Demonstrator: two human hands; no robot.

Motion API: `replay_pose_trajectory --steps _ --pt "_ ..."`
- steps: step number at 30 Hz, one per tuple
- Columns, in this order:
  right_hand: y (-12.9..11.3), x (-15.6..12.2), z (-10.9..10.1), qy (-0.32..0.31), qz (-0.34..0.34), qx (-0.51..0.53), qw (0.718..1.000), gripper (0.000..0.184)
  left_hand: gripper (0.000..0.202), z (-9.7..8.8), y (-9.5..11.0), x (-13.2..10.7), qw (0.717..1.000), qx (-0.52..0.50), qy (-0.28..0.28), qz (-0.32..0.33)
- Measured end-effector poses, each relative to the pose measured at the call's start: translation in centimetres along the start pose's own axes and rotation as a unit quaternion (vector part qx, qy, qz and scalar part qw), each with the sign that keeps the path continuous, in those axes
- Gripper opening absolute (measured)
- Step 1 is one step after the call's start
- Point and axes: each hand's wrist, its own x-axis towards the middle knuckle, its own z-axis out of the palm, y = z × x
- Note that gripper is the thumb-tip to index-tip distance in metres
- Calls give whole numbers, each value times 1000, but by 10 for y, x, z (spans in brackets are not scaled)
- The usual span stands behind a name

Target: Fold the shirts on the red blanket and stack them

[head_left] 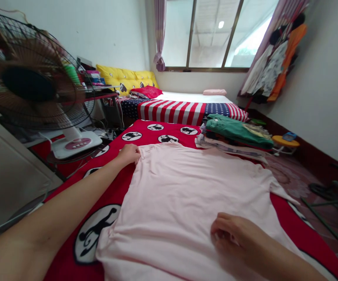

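Note:
A pale pink T-shirt (186, 187) lies spread on a red bed cover (119, 191) patterned with white circles and dark figures. At the shirt's far left, my left hand (130, 153) has its fingers closed on the fabric edge, where small creases gather. My right hand (236, 236) is over the lower right part of the shirt. Its fingers are loosely curled, a gap shows beside the thumb, and I see no cloth caught in them. Whether it touches the shirt is unclear. One sleeve reaches out on the right.
A stack of folded clothes (236, 132), green on top, sits beyond the shirt. On the left stands a fan (34, 82). A yellow stool (285, 141) is at the right, and a second bed (183, 111) lies under the window. Clothes (276, 66) hang by the right wall.

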Motion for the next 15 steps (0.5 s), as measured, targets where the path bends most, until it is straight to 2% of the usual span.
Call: replay_pose_trajectory --steps 2,4,5,6,8,9,11,13,15 --pt "3 -1 -2 8 -1 2 1000 19 19 0 28 1 998 -34 35 26" --pt "6 -1 -4 19 3 9 1000 16 27 0 63 -6 990 -104 50 87" --pt "7 0 -6 25 6 15 1000 15 32 0 80 -14 963 -213 23 166" --pt "8 1 -7 32 9 22 999 14 39 -1 95 -23 925 -296 -27 237" --pt "8 3 -10 43 12 36 998 15 49 -7 117 -44 873 -354 -120 314" --pt "8 4 -12 48 12 46 998 16 50 -12 122 -55 866 -344 -153 328" --pt "8 6 -13 54 14 67 996 17 49 -23 118 -74 888 -281 -185 314" --pt "9 9 -14 57 12 85 995 17 48 -33 98 -90 921 -208 -190 269" --pt "12 14 -15 60 1 96 994 17 51 -39 71 -104 945 -158 -197 206"
